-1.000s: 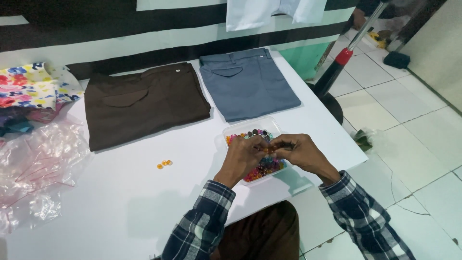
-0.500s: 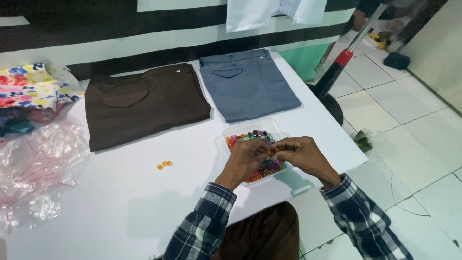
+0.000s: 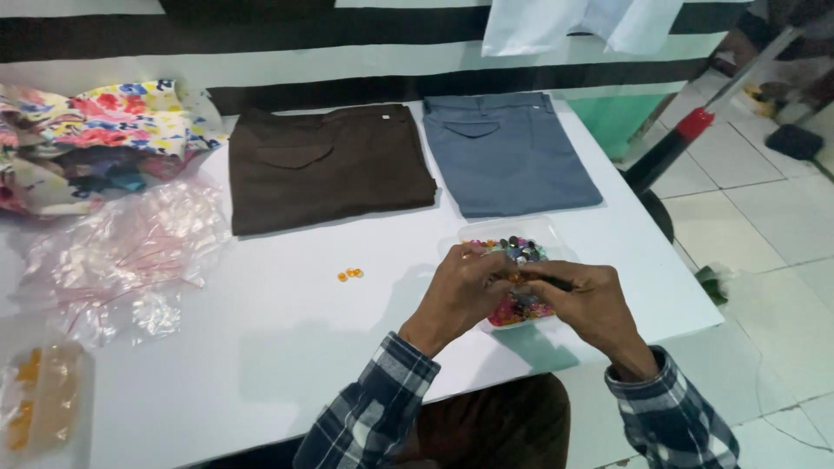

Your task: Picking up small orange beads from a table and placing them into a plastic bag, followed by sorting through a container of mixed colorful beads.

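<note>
Head view: left hand (image 3: 465, 287) and right hand (image 3: 584, 300) closed together, pinching something small and unclear over clear tray of coloured buttons (image 3: 519, 260) on worktop (image 3: 261, 347); orange buttons (image 3: 349, 274) set aside, brown trousers (image 3: 326, 165) and grey trousers (image 3: 508, 152) untouched.

The table (image 3: 261, 347) is showing plain white. Folded brown trousers (image 3: 326, 165) are lying beside folded blue-grey trousers (image 3: 508, 152). A clear tray (image 3: 556, 239) is holding beads (image 3: 519, 252) in pink, red, grey and green, and small orange beads (image 3: 349, 274) are sitting apart. The sleeves (image 3: 373, 417) are showing a dark blue and white check. A floral cloth (image 3: 95, 130) is mixing red, yellow and blue.
</note>
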